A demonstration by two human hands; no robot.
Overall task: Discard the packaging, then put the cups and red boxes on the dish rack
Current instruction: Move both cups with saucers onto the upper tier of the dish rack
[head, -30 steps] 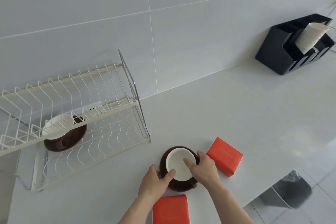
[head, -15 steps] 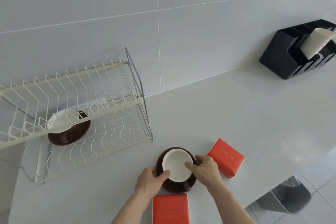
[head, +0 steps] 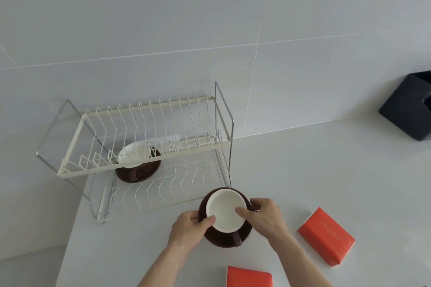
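Note:
A brown cup with a white inside (head: 225, 211) on its brown saucer is held between both hands, just in front of the right end of the white wire dish rack (head: 149, 161). My left hand (head: 189, 228) grips its left rim and my right hand (head: 263, 215) grips its right side. Another brown-and-white cup with saucer (head: 137, 161) lies tilted on the rack's lower tier. One red box (head: 326, 242) rests on the counter to the right. A second red box (head: 249, 277) sits at the bottom edge, partly cut off.
A black organiser (head: 410, 105) stands against the tiled wall at the far right. The white counter (head: 326, 170) ends in an edge left of the rack, where the floor shows below.
The cup and saucer have moved left and away from me, from between the red boxes to the rack's front right corner. The view has swung left, showing more of the rack.

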